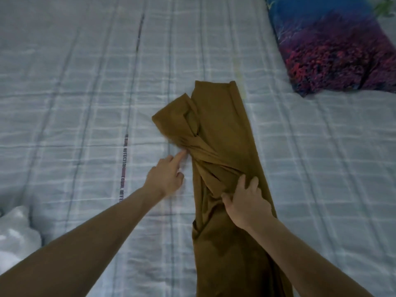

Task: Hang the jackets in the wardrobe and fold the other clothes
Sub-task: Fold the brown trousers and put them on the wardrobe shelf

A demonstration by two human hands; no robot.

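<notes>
The mustard-brown garment (225,146) lies lengthwise on the checked bedspread (85,103), right of centre, running from a squared, folded far end down past the near edge of the view. Its right edge is straight and flat against the bedspread; its left edge is irregular, with a flap of fabric folded out to the left and a twisted band crossing the middle diagonally. The left hand (166,176) rests on the bedspread just beside the garment's left edge, index finger extended with its tip touching the bunched fabric at the twist, the other fingers loosely curled and holding nothing. The right hand (246,202) lies on top of the garment below the twist, fingers spread and bent at the tips, thumb to the left, gathering a pinch of cloth under them. To the left of the garment the bedspread runs wide and flat, marked only by a narrow printed stripe of lettering (124,168). To the right, flat bedspread extends to the frame edge. A pillow (334,46) with a blue, purple and red print lies at the far right corner, well apart from the garment's far end. A crumpled white fabric (15,239) lies at the near left edge, well apart from both hands.
</notes>
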